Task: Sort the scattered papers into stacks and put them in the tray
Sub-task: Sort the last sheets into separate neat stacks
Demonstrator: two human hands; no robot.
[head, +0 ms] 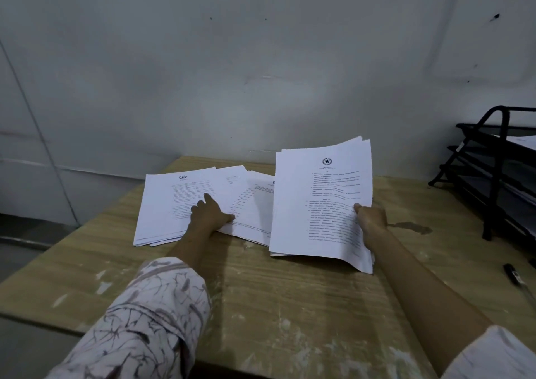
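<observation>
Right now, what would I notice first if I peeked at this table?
Probably the thick stack of printed pages that the right hand grips and tilts up at the middle. Beside it, the left hand rests on loose papers spread flat, and a black tray rack stands far right.

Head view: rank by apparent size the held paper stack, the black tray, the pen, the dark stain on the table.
1. Held paper stack, in the right hand.
2. Black tray, cut off by the frame edge, so its rank is unsure.
3. Dark stain and pen look alike; the pen is nearer.
</observation>
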